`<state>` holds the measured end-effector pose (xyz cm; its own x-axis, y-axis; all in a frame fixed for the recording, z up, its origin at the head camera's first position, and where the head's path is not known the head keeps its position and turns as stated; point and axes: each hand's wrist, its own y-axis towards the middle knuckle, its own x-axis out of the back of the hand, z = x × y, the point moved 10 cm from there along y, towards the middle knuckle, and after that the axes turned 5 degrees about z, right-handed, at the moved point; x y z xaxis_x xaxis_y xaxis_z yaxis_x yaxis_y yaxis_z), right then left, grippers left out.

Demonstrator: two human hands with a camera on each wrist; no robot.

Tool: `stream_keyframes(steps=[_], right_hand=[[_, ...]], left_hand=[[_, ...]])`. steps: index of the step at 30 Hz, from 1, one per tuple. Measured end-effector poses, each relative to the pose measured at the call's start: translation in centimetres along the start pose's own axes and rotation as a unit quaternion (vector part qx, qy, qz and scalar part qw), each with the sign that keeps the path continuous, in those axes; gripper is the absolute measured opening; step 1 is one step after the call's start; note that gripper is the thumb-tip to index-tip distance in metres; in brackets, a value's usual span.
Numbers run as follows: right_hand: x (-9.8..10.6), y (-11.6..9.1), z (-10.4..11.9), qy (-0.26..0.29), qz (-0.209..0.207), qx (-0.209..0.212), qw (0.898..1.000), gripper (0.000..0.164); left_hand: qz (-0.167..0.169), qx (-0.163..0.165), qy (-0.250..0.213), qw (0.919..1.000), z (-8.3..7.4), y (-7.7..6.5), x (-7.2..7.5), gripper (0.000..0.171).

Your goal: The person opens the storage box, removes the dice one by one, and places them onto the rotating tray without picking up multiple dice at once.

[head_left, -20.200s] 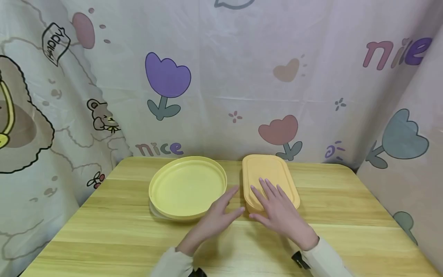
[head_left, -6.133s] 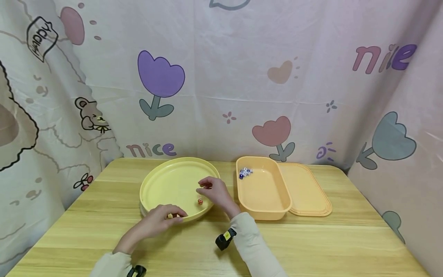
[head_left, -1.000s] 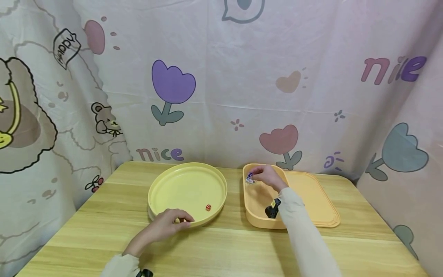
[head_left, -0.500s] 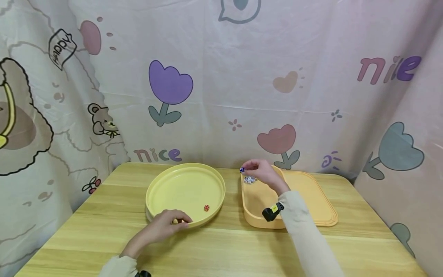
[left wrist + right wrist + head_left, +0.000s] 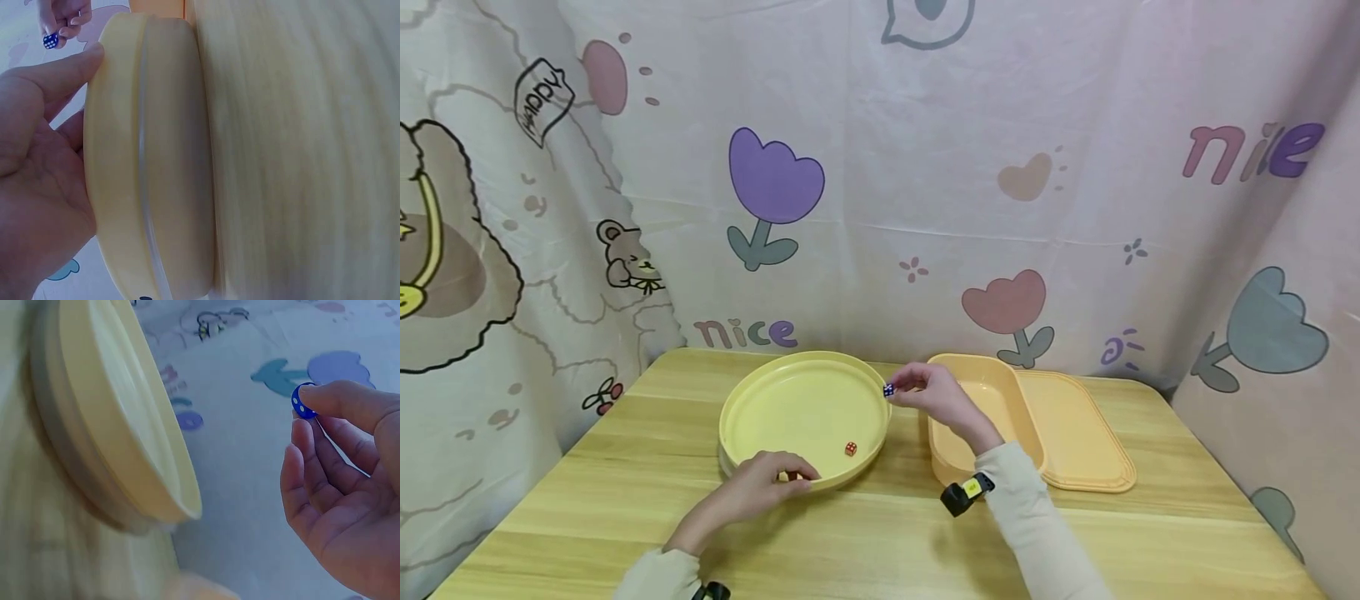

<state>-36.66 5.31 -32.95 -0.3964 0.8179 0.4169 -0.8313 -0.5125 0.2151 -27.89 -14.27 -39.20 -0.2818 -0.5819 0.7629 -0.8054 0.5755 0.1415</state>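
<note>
Between thumb and fingertips, my right hand (image 5: pixel 936 396) pinches a blue die (image 5: pixel 303 401) with white dots. In the head view this hand is raised at the right rim of the round yellow tray (image 5: pixel 805 408). My left hand (image 5: pixel 771 483) grips the tray's near rim, its thumb (image 5: pixel 81 65) at the rim in the left wrist view and its fingers reaching inside. A red die (image 5: pixel 851 448) lies in the tray, toward its near right side. The orange rectangular box (image 5: pixel 1000 408) stands behind my right wrist, which hides part of its inside.
The orange flat lid (image 5: pixel 1078 433) lies on the wooden table (image 5: pixel 850 550) against the box's right side. A patterned curtain (image 5: pixel 880 167) hangs behind the table and along both sides. Each wrist wears a small black camera (image 5: pixel 966 493).
My right hand has lifted the blue die from the orange box and carried it left to the tray's rim. The left hand stays at the near rim.
</note>
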Motion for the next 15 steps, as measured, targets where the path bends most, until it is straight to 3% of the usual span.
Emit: stream_keyframes(steps=[6,13,15], right_hand=[[-2.3,-0.1,0.0,0.03,0.001,0.002,1.0,0.02],[-5.6,0.5,-1.0,0.04,0.021,0.008,0.999,0.018],[-6.2,0.6,-1.4,0.047,0.02,0.003,0.999,0.018]], left_hand=[[-0.005,-0.007,0.002,1.0,-0.2,0.1,0.1,0.014],[-0.022,-0.045,0.006,0.9987,-0.7,-0.1,0.3,0.013],[-0.019,-0.04,0.006,0.999,-0.6,0.0,0.2,0.014]])
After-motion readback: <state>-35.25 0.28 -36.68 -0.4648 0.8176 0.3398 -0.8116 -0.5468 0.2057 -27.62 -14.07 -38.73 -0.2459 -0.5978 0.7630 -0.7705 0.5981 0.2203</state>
